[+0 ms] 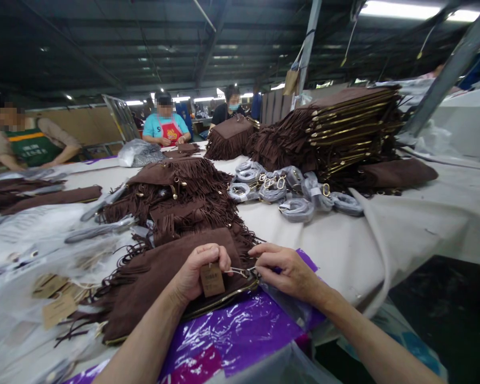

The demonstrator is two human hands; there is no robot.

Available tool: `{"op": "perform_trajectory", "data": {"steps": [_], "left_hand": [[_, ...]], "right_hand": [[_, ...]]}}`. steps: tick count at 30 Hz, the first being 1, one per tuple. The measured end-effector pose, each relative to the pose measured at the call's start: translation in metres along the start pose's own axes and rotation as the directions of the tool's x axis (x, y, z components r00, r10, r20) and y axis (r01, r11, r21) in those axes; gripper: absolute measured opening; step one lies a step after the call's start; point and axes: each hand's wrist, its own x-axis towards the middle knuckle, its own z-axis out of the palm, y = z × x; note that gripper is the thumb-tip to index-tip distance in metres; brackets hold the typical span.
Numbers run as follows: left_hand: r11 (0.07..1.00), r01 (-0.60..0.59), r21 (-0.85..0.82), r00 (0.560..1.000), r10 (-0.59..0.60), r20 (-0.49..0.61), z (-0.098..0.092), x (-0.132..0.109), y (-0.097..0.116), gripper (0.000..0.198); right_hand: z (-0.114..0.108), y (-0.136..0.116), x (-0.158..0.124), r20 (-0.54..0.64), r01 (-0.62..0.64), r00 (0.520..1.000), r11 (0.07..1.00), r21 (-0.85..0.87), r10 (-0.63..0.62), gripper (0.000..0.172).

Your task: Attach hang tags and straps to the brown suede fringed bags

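Note:
A dark brown fringed bag (216, 245) with a brass zipper (224, 301) lies in front of me on purple plastic. My left hand (203, 269) is closed on a brown paper hang tag (212, 280) above the bag. A thin white string (238, 270) runs from the tag to the zipper's end. There my right hand (284, 269) pinches at the string, its fingertips close to the zipper's metal end. Whatever small part sits between those fingertips is hard to make out.
Behind the bag lie more fringed bags (176, 181). Wrapped grey straps (298, 209) with gold rings lie beside a tall bag stack (344, 128). Loose tags (59, 309) and clear plastic (8, 288) cover the left. Co-workers (166, 125) sit across the table.

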Motion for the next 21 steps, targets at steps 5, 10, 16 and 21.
{"op": "perform_trajectory", "data": {"steps": [5, 10, 16, 21], "left_hand": [[0.993, 0.084, 0.08, 0.995, -0.088, 0.042, 0.003, -0.003, 0.004, 0.031], [0.988, 0.029, 0.151, 0.998, -0.036, 0.045, 0.006, -0.005, 0.012, 0.036], [0.994, 0.001, 0.107, 0.994, -0.012, 0.104, 0.005, -0.005, 0.016, 0.037], [0.996, 0.022, 0.084, 0.99, -0.034, 0.14, 0.002, -0.005, 0.015, 0.037]], "right_hand": [[-0.005, -0.008, 0.001, -0.09, -0.123, 0.987, 0.987, 0.104, 0.132, 0.017], [0.002, -0.007, -0.006, 0.048, -0.365, 0.911, 0.744, 0.559, 0.411, 0.019], [0.013, -0.004, -0.007, 0.185, -0.339, 0.911, 0.418, 0.843, 0.368, 0.016], [0.014, -0.004, -0.005, 0.188, -0.343, 0.91, 0.418, 0.841, 0.369, 0.019]]}}
